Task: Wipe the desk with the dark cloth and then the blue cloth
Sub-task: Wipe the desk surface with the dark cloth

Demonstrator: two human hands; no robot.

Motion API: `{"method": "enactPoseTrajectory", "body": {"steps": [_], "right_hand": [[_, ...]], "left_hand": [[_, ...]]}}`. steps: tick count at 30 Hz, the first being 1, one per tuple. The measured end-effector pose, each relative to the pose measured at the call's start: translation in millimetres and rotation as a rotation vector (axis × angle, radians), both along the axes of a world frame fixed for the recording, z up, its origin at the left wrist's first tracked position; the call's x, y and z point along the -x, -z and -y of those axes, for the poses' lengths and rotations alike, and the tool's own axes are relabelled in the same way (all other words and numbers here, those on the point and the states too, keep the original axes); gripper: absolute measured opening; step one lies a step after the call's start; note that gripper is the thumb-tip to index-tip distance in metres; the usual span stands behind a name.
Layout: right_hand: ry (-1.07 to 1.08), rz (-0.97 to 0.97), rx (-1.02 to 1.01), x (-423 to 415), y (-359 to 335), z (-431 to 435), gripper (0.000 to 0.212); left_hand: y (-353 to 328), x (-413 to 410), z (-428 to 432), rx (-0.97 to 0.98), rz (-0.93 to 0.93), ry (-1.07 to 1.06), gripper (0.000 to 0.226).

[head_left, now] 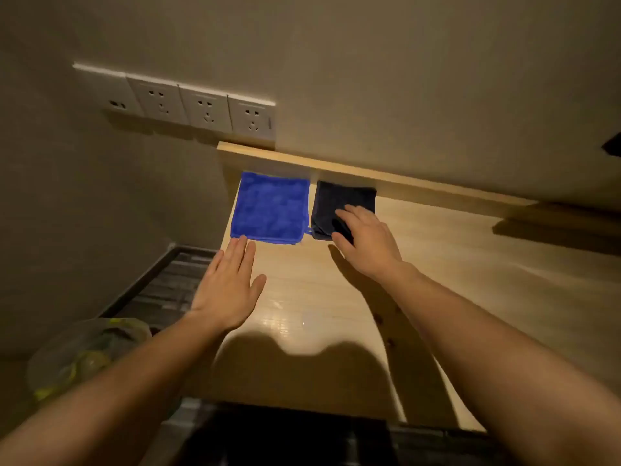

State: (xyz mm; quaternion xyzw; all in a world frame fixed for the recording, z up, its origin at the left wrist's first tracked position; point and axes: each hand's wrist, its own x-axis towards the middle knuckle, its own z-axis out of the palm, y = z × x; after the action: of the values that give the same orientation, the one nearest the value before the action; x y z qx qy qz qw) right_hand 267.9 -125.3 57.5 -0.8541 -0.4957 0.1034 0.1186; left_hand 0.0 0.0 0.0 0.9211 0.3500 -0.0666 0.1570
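- Where the view is nearest, two bare forearms reach forward over the pale wood-grain surface [437, 280], which throws back a glare patch between them.
- Low on the left, beside the surface's end, stands a bin lined with a clear plastic bag [77, 351]; yellow-green scraps lie inside, too blurred to name.
- The left hand [228, 290] lies flat and palm down, fingers straight and close together with the thumb spread, gripping nothing; its fingertips stop just short of the blue cloth's near edge.
- The right hand [364, 238] rests on the near right part of the dark cloth [336, 205], fingers curled loosely over the fabric with the thumb at the near edge; whether it has pinched the fabric cannot be told.
- The blue cloth [270, 208] lies flat and folded roughly square at the surface's far left corner, edges parallel to the back lip, a small loop at its near right corner.
- The dark cloth lies just beside it on the right, a narrow gap between them, slightly longer front to back.
- Behind both runs a raised wooden back lip [336, 168], then the wall with a row of four white sockets [188, 105].
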Motion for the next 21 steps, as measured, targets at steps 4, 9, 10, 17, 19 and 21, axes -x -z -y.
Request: {"method": "enactPoseTrajectory", "body": {"steps": [4,9,10,17,19,21], "right_hand": [[-0.119,0.088,0.067,-32,28,-34,0.063],[-0.223,0.125,0.093,-57,58,-50,0.063],[-0.220,0.124,0.092,-58,62,-51,0.063],[-0.150,0.147,0.139,-49,71,-47,0.070],[-0.120,0.131,0.150,-42,72,-42,0.071],[-0.102,0.124,0.151,-34,73,-35,0.070]], "left_hand": [[21,4,-6,-0.091,0.016,0.016,0.077],[28,6,-5,-0.135,0.016,0.044,0.077],[28,6,-5,-0.136,0.015,0.038,0.077],[26,4,-3,-0.144,0.005,0.039,0.078],[24,4,-3,-0.136,0.006,0.037,0.078],[22,3,-3,-0.121,0.017,0.035,0.079]]}}
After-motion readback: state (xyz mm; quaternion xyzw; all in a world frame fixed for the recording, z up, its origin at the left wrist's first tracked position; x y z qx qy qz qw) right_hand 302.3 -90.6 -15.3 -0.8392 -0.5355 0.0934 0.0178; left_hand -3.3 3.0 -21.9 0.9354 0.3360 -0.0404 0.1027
